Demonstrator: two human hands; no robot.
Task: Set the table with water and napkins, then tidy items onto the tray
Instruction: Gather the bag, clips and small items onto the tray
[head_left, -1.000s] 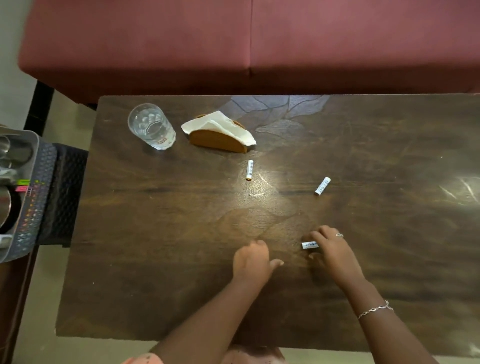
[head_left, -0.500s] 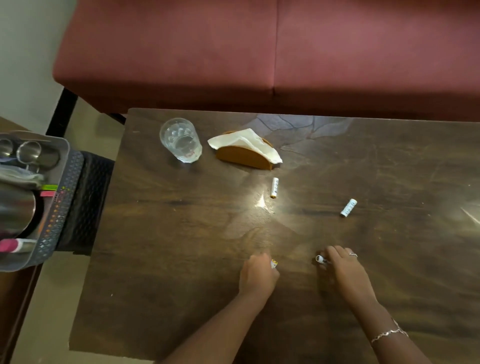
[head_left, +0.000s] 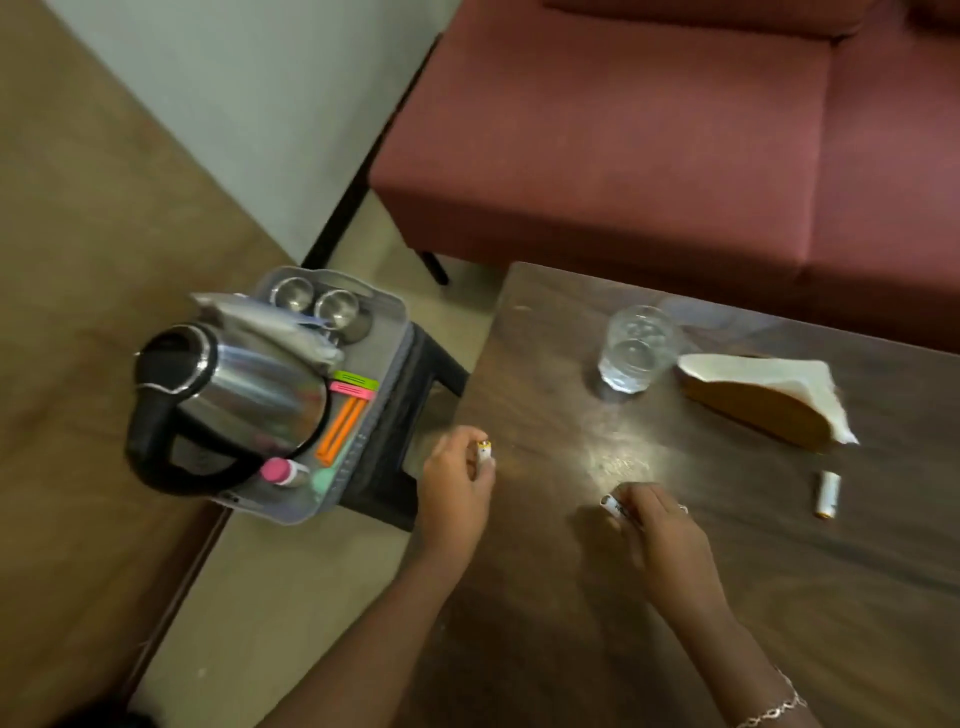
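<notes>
Dim warm light, glare pooling on the table (head_left: 618, 460), kettle (head_left: 234, 395) smeared with motion blur, edges bending outward.

Single head-worn view looks steeply down and forward from above the near left corner of the tabletop (head_left: 727, 597), close over it, tilted so that the tray (head_left: 387, 332) lies left of the tabletop and the red sofa (head_left: 649, 156) beyond its far edge.

Three batteries (head_left: 483, 451) (head_left: 613, 505) (head_left: 827, 494), one water glass (head_left: 635, 349), one kettle (head_left: 223, 401), two steel cups (head_left: 292, 293) (head_left: 336, 307).
</notes>
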